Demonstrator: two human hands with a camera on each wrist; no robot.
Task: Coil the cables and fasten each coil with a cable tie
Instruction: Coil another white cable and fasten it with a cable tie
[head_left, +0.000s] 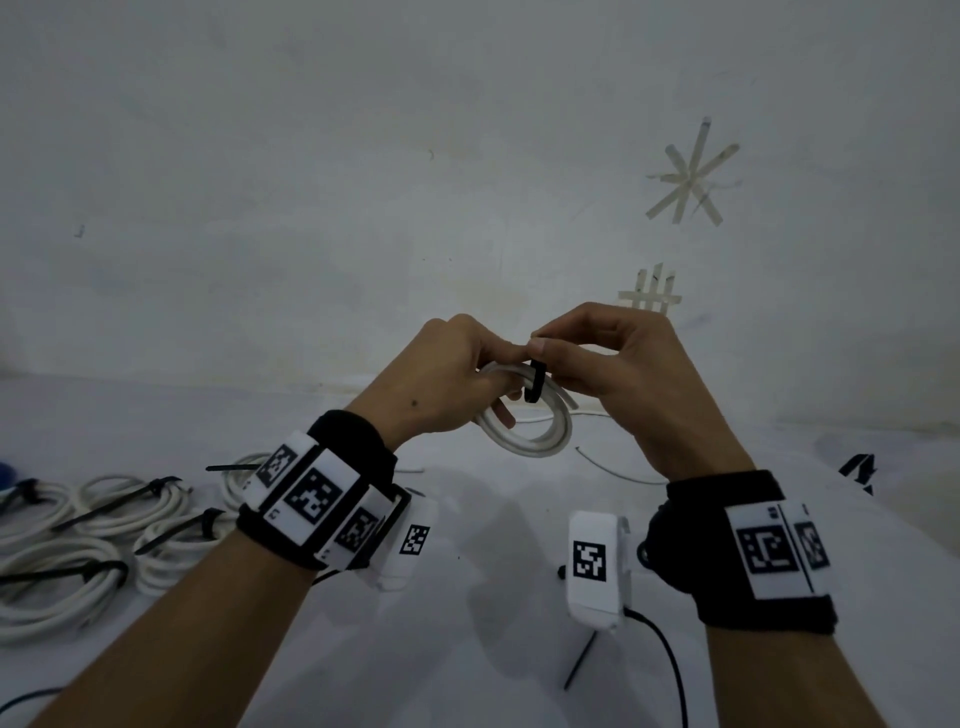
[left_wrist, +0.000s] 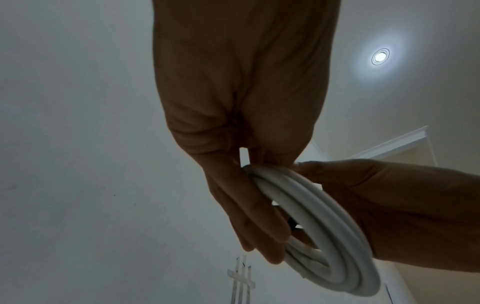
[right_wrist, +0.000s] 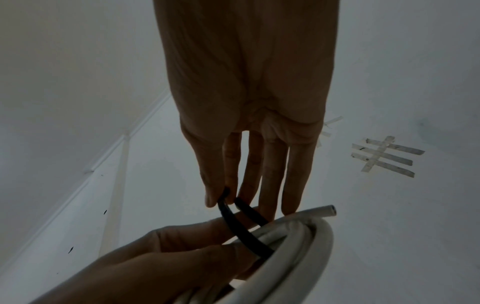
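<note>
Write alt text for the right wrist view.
The right hand pinches a black cable tie looped over a white cable coil, which the left hand grips from below. Crossed tape strips mark the pale wall behind.

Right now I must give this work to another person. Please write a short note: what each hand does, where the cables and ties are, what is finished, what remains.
Left hand: grips the white cable coil, held up above the table.
Right hand: pinches the black cable tie, looped round the coil's strands; whether it is locked cannot be seen.
Done: several tied coils lie at the table's left.
Left: close and tighten this tie, then set the coil with the others. A thin loose wire lies on the table behind the hands.
</note>
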